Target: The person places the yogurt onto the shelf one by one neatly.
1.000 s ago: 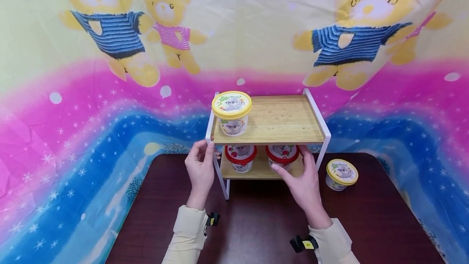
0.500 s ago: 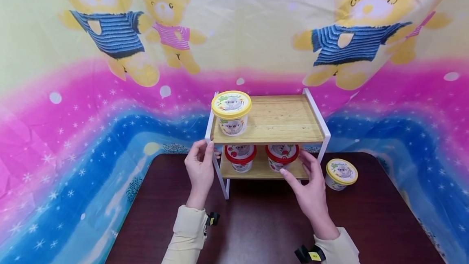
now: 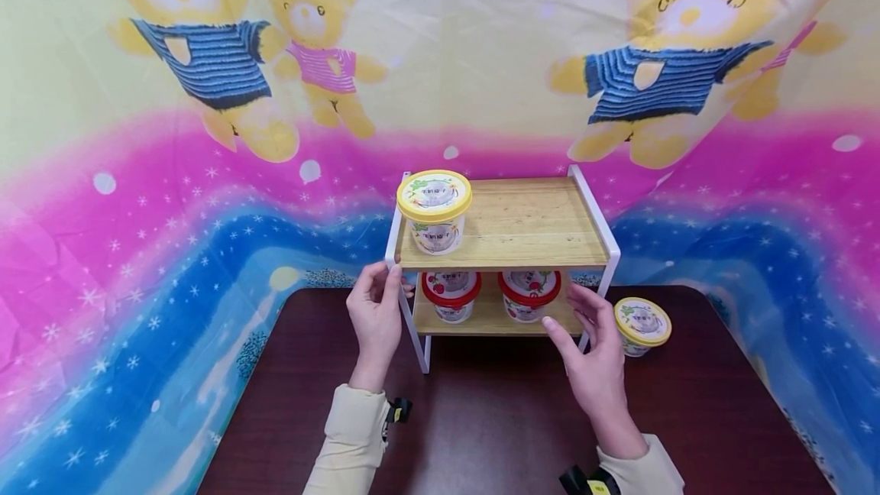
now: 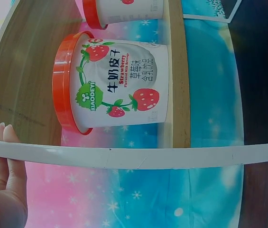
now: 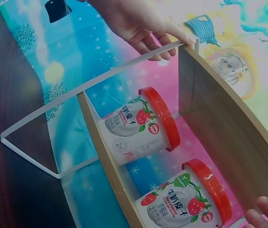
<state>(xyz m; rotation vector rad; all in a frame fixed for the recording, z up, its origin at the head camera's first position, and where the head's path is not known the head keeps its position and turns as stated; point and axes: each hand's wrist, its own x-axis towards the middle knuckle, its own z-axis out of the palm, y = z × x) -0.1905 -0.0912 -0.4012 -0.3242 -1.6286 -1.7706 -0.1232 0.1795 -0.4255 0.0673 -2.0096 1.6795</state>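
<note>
A two-tier shelf rack (image 3: 536,224) with wooden boards and a white frame stands on the table. My left hand (image 3: 376,319) grips its left front upright just below the top board. On the lower board sit two red-lidded strawberry milk tubs, a left tub (image 3: 451,298) and a right tub (image 3: 529,296). Their printed fronts show in the right wrist view. Beside the right tub, my right hand (image 3: 596,357) is apart from it, thumb and fingers spread with nothing between them. A yellow-lidded tub (image 3: 435,212) stands at the left of the top board.
Another yellow-lidded tub (image 3: 642,325) stands on the dark table (image 3: 481,426), right of the rack and just beyond my right hand. A bear-printed cloth (image 3: 495,59) hangs behind and around the table.
My right hand has let go of the right red-lidded tub and drawn back to the right and toward me. The left hand and the tubs stay put.
</note>
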